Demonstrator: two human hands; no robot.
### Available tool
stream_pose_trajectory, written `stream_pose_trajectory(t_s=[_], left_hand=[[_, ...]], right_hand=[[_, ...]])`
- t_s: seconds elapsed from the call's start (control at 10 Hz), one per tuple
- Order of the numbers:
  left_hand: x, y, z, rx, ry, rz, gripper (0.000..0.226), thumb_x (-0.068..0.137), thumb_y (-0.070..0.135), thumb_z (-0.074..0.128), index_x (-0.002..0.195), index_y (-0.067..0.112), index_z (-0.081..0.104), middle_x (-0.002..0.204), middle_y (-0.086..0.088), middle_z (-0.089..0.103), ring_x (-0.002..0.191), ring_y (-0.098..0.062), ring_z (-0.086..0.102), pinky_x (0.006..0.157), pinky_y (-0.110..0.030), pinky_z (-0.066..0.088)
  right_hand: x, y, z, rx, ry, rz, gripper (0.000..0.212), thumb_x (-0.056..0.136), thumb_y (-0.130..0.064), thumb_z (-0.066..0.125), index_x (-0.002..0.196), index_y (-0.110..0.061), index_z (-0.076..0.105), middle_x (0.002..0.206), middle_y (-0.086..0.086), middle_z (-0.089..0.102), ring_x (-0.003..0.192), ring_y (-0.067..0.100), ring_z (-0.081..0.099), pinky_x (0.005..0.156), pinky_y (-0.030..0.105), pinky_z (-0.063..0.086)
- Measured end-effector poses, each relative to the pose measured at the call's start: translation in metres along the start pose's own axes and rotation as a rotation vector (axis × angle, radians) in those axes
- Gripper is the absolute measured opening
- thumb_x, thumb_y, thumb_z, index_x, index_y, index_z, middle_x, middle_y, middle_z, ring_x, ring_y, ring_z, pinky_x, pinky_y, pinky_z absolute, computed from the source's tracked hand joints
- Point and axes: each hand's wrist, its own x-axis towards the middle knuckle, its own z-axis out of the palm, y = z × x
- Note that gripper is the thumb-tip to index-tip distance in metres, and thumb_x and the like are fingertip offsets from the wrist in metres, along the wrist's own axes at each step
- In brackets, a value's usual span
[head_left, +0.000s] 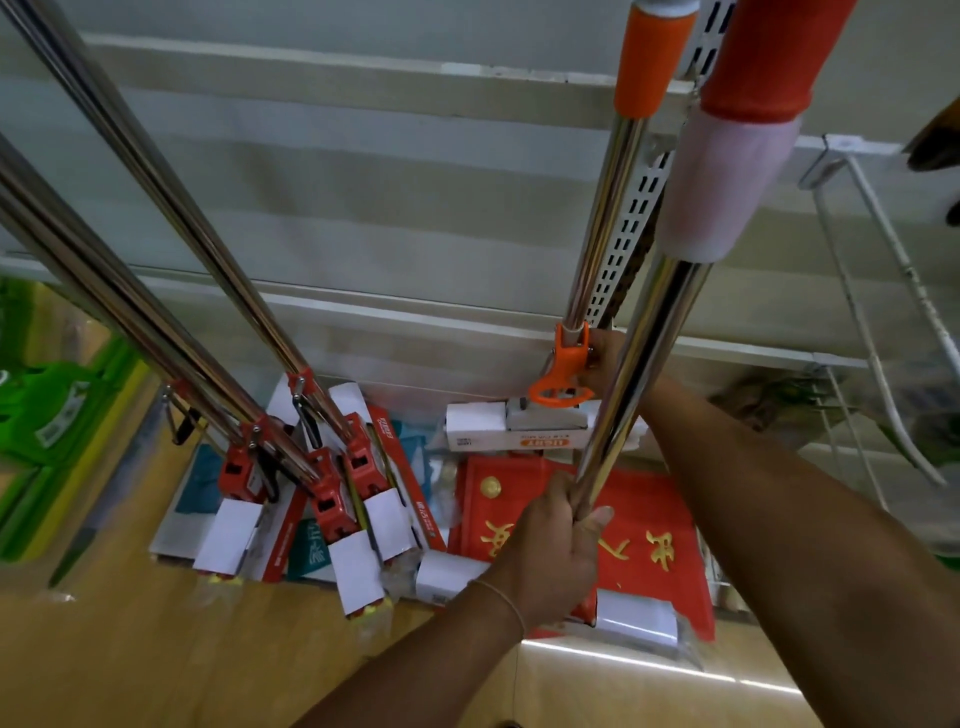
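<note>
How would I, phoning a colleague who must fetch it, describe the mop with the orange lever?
Find the white slotted shelf upright on the right of the display. Right beside it stands a steel-poled mop, its white-sleeved head next to the red mat with gold characters. Unlike the red-fitted mops on the left, it has an orange grip and an orange ring lever.

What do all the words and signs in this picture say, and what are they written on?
Red mat: big gold Chinese characters, upside down here; one looks like "入", the rest unclear.
White mop-head wrapper: red label strip, too blurred to read.
Red pack beside the mops: white print, too small to read.
</note>
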Motion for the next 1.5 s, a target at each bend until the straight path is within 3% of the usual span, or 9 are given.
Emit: stream_pose_trajectory(t_s=[0.2, 0.3, 0.4, 0.6, 0.8, 1.0, 1.1, 1.3, 1.5], left_hand=[[0.004, 0.003, 0.0, -0.003, 0.019, -0.001, 0.015, 0.1, 0.033, 0.049, 0.099, 0.019, 0.047, 0.085, -0.012, 0.061, 0.078, -0.021, 0.061, 0.07, -0.033, 0.049], [0.009, 0.004, -0.001, 0.012, 0.005, -0.01, 0.016, 0.1, 0.032, 0.051, 0.096, 0.017, 0.047, 0.08, -0.009, 0.06, 0.074, -0.018, 0.06, 0.065, -0.03, 0.048], [0.018, 0.004, -0.004, 0.045, 0.006, 0.011, 0.017, 0.1, 0.028, 0.052, 0.09, 0.016, 0.044, 0.073, 0.006, 0.049, 0.065, -0.002, 0.05, 0.06, -0.019, 0.037], [0.044, 0.013, -0.001, 0.05, 0.033, -0.002, 0.024, 0.1, 0.029, 0.051, 0.112, 0.009, 0.05, 0.099, -0.005, 0.063, 0.093, -0.018, 0.06, 0.079, -0.026, 0.044], [0.065, 0.021, 0.013, 0.017, 0.008, -0.044, 0.022, 0.1, 0.031, 0.05, 0.113, 0.014, 0.049, 0.093, 0.006, 0.057, 0.095, -0.016, 0.056, 0.082, -0.025, 0.039], [0.1, 0.027, 0.014, 0.063, -0.08, -0.079, 0.025, 0.099, 0.036, 0.05, 0.104, 0.012, 0.051, 0.091, -0.002, 0.059, 0.087, -0.019, 0.059, 0.08, -0.036, 0.048], [0.11, 0.029, 0.008, 0.05, -0.08, -0.079, 0.021, 0.1, 0.031, 0.05, 0.101, 0.01, 0.051, 0.081, 0.003, 0.055, 0.071, -0.007, 0.055, 0.064, -0.029, 0.044], [0.118, 0.019, -0.008, 0.085, 0.006, -0.051, 0.021, 0.099, 0.032, 0.05, 0.101, 0.012, 0.051, 0.094, -0.009, 0.064, 0.089, -0.023, 0.062, 0.085, -0.039, 0.05], [0.124, 0.015, -0.036, 0.214, 0.109, -0.093, 0.021, 0.099, 0.034, 0.052, 0.097, 0.014, 0.05, 0.08, 0.003, 0.054, 0.081, -0.018, 0.054, 0.067, -0.026, 0.037]], right_hand=[[-0.06, 0.021, 0.011, 0.349, 0.178, 0.067, 0.039, 0.084, -0.015, 0.073, 0.121, -0.015, 0.062, 0.099, 0.0, 0.065, 0.088, 0.018, 0.064, 0.084, 0.03, 0.053], [-0.113, 0.046, 0.031, 0.209, 0.087, -0.016, 0.032, 0.085, -0.007, 0.069, 0.117, -0.007, 0.067, 0.105, -0.003, 0.067, 0.094, 0.011, 0.063, 0.083, 0.014, 0.049], [-0.15, 0.07, 0.053, 0.298, -0.109, -0.021, 0.046, 0.076, 0.003, 0.067, 0.12, -0.011, 0.066, 0.115, 0.001, 0.069, 0.105, 0.012, 0.065, 0.094, 0.031, 0.052], [-0.183, 0.069, 0.078, 0.444, -0.234, 0.007, 0.067, 0.074, -0.012, 0.083, 0.134, -0.02, 0.053, 0.125, -0.006, 0.063, 0.115, 0.007, 0.058, 0.084, 0.014, 0.047], [-0.179, 0.063, 0.08, 0.363, 0.113, -0.038, 0.025, 0.078, -0.044, 0.07, 0.095, -0.027, 0.061, 0.087, 0.0, 0.069, 0.081, 0.019, 0.065, 0.069, 0.037, 0.052], [-0.156, 0.062, 0.084, 0.25, 0.277, 0.093, 0.034, 0.084, -0.036, 0.072, 0.099, -0.008, 0.061, 0.086, 0.008, 0.064, 0.075, 0.024, 0.055, 0.062, 0.031, 0.035], [-0.145, 0.056, 0.086, 0.23, 0.316, 0.139, 0.039, 0.085, -0.036, 0.072, 0.105, -0.005, 0.063, 0.091, 0.013, 0.066, 0.082, 0.031, 0.059, 0.063, 0.029, 0.031], [-0.124, 0.032, 0.082, 0.289, 0.229, 0.129, 0.033, 0.088, -0.033, 0.069, 0.111, -0.009, 0.064, 0.094, 0.004, 0.066, 0.091, 0.026, 0.061, 0.067, 0.025, 0.032], [-0.105, 0.004, 0.091, 0.369, 0.149, 0.156, 0.031, 0.09, -0.033, 0.064, 0.114, -0.014, 0.058, 0.098, -0.001, 0.064, 0.096, 0.026, 0.064, 0.073, 0.032, 0.046]])
